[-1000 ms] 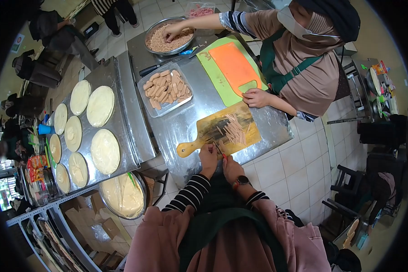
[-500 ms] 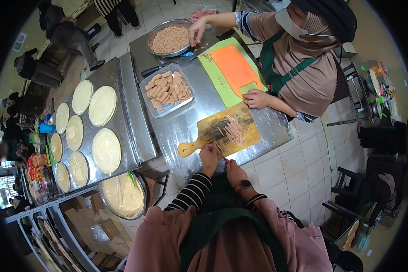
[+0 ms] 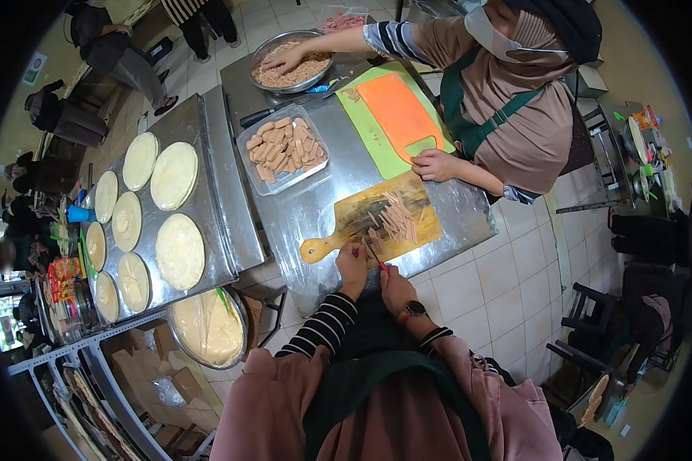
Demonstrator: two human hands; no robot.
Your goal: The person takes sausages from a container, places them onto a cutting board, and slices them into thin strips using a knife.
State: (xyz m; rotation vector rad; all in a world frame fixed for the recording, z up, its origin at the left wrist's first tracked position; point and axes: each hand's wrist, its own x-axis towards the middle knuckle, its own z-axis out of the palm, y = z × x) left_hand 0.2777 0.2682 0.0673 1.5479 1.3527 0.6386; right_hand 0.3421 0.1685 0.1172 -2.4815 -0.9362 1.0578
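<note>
Evidently the cutting is only part done: a loose heap of thin strips (image 3: pixel 397 217) is spread over the wooden board (image 3: pixel 350 211), mostly towards three o'clock from its middle, while many thicker sausage pieces (image 3: pixel 284 150) are held in the clear tub (image 3: pixel 291 183) at ten o'clock from the board. By that full tub, far more seems left than has been sliced.

At the board's six o'clock edge, a red-handled knife (image 3: pixel 382 266) is gripped in the right hand (image 3: pixel 396 290), its fingers closed round the handle and its blade angled over the wood. The left hand (image 3: pixel 351 261) is set just beside the blade, its fingers bent and bunched near a few brown bits — whether one is pinched cannot be told.

At eleven o'clock, finely chopped filling (image 3: pixel 304 71) is being handled in a steel bowl (image 3: pixel 288 91) by a co-worker's hand (image 3: pixel 284 60); the orange board (image 3: pixel 392 104) at twelve is touched by the other. Pale rounds (image 3: pixel 180 252) are laid out at nine o'clock — apparently uncut.
</note>
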